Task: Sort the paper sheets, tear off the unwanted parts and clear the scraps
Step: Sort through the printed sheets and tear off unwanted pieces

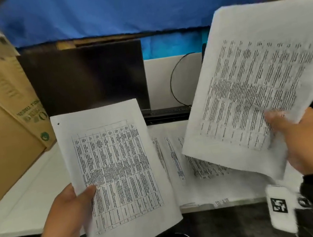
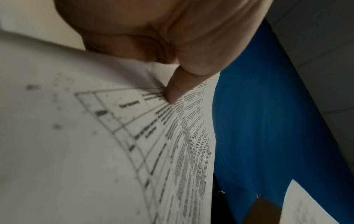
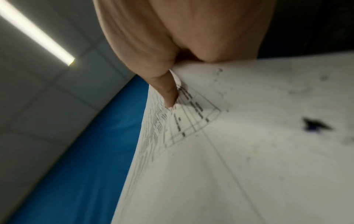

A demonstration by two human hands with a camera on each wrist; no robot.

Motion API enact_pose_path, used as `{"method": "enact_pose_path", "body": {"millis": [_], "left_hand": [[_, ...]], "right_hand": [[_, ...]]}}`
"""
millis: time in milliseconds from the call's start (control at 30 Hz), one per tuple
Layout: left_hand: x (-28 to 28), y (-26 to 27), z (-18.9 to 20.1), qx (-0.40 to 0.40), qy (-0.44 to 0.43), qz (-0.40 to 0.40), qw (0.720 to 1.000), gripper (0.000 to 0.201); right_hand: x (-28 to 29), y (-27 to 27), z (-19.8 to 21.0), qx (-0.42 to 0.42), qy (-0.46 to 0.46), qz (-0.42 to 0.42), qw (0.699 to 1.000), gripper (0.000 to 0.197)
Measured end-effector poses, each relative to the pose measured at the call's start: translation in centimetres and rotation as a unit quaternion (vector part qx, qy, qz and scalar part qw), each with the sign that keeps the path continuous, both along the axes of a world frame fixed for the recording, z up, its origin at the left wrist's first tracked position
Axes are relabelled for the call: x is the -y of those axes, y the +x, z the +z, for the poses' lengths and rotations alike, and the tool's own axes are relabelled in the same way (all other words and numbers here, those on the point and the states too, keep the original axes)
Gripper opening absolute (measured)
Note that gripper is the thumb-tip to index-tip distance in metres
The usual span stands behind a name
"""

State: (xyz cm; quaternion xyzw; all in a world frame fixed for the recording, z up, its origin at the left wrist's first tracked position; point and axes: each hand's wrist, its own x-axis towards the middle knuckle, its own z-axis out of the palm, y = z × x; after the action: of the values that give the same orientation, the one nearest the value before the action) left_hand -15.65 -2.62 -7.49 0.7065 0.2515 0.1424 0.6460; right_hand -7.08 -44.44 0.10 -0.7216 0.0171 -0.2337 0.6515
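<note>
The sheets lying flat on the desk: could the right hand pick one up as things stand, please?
Probably not yet. The right hand already pinches a raised sheet, which hangs over the desk sheets. The left hand holds another sheet.

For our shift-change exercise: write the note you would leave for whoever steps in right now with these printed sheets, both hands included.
Left hand: grips the left sheet at its lower left edge, thumb on the printed table.
Right hand: holds the right sheet raised and tilted, pinched at its lower edge.
More printed sheets lie on the white desk between the hands.
Done: two sheets picked up for sorting.
Left: no tear or scraps visible yet; sort, tear, clear.
</note>
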Motion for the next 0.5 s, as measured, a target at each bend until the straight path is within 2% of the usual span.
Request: {"method": "enact_pose_path", "body": {"millis": [33,100,167,233,300,333,400,433,467,500], "left_hand": [[0.5,-0.4,0.3,0.003,-0.001,-0.006,1.0,0.013],[2.0,-1.2,1.1,0.013,-0.001,-0.036,0.999,0.015],[3.7,-1.6,1.2,0.005,-0.021,-0.085,0.996,0.017],[5.2,-1.5,0.8,-0.015,-0.071,-0.118,0.99,0.023],[6.2,-1.0,-0.1,-0.038,-0.116,-0.111,0.986,0.054],[6.7,-0.9,-0.5,-0.042,-0.112,-0.125,0.985,0.068],[7.7,-0.7,-0.4,-0.074,-0.019,-0.158,0.985,0.083],[8.1,-0.9,-0.1,-0.089,0.042,-0.15,0.984,0.08],[8.5,-1.1,0.3,-0.079,0.09,-0.159,0.98,0.063],[8.9,-1.0,0.3,-0.073,0.116,-0.147,0.98,0.039]], "right_hand": [[-0.7,-1.0,0.7,-0.016,0.051,0.072,0.996,0.03],[-2.8,-2.6,0.8,-0.078,0.106,0.209,0.969,0.031],[-5.6,-3.9,-0.9,-0.139,0.096,0.274,0.947,0.026],[-8.1,-4.5,-3.9,-0.165,0.0,0.251,0.954,0.018],[-9.3,-4.6,-6.8,-0.175,-0.065,0.19,0.964,0.012],[-9.6,-4.7,-7.5,-0.178,-0.068,0.167,0.967,0.013],[-9.6,-4.9,-7.6,-0.184,-0.06,0.125,0.973,0.016],[-9.6,-5.2,-7.3,-0.179,-0.058,0.121,0.975,0.018],[-9.6,-5.3,-7.1,-0.177,-0.058,0.126,0.975,0.02],[-9.5,-5.2,-6.8,-0.175,-0.056,0.138,0.973,0.021]]}}
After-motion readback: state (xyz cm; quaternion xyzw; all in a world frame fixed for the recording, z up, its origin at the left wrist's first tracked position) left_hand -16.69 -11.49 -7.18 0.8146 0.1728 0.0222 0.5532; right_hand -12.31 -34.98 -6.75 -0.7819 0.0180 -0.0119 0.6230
